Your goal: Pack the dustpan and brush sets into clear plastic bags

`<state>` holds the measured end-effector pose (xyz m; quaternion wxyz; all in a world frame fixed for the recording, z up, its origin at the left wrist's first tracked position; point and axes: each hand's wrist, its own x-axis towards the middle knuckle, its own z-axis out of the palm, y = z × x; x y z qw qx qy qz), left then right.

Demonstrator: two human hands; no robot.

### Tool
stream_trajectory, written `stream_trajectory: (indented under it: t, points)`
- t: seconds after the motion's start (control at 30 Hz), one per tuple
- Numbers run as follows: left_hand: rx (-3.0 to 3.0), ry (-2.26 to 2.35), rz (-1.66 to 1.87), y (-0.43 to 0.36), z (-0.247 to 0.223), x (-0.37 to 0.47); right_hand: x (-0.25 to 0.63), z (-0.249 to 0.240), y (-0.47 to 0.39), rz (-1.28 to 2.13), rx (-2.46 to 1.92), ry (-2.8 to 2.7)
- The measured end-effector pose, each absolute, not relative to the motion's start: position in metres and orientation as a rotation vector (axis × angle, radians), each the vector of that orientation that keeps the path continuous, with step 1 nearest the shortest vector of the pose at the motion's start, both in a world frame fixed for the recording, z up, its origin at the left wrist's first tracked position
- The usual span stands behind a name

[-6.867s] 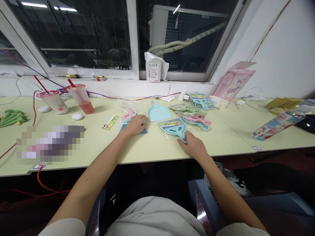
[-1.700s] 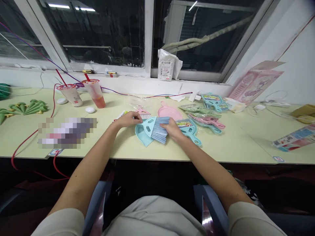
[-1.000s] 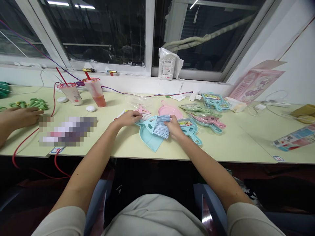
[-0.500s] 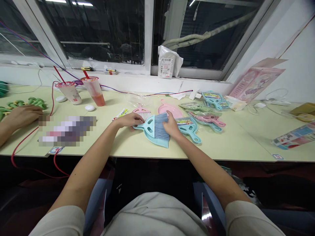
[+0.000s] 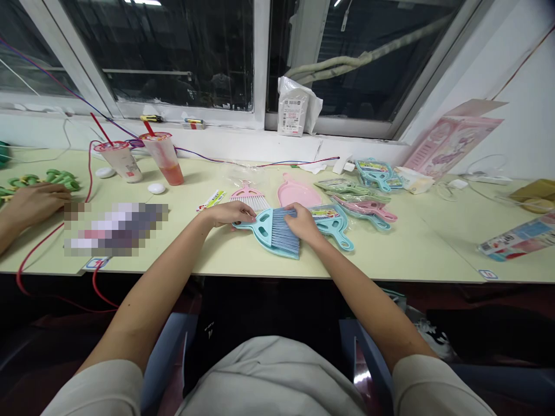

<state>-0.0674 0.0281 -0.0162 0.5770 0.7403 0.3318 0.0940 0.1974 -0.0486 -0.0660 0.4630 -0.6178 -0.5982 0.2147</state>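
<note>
A light-blue brush (image 5: 284, 231) with grey-blue bristles lies over a matching blue dustpan (image 5: 277, 251) near the table's front edge. My left hand (image 5: 234, 214) is closed on the brush at its handle end. At the upper right of the bristles, my right hand (image 5: 301, 221) grips them between thumb and fingers. Behind them are a pink brush (image 5: 249, 196) with white bristles and a pink dustpan (image 5: 299, 192). A bagged blue set (image 5: 333, 224) rests just right of my right hand.
Bagged green and pink sets (image 5: 368, 207) lie to the right, more blue ones (image 5: 373, 173) behind. Two drink cups (image 5: 163, 162) stand back left. Another person's hand (image 5: 41, 202) rests by green items (image 5: 60, 178) at far left. A pink box (image 5: 455, 138) leans back right.
The brush now covers more of the dustpan, whose lower rim shows less. My right hand has shifted slightly down on the bristles. The view has moved a little.
</note>
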Motion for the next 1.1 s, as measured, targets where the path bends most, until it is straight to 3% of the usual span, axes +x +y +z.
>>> stream_trajectory:
  t: [0.3,0.63,1.1]
  points:
    - [1.735,0.770,0.241,0.026,-0.018,-0.061,0.196,-0.070,-0.049,0.428,-1.546,-1.585]
    - [2.009,0.946,0.332,0.030,-0.021,-0.062,0.189,-0.072,-0.057,0.094,-1.495,-1.792]
    - [1.929,0.943,0.334,0.028,-0.020,-0.061,0.178,-0.076,-0.062,0.462,-1.391,-2.180]
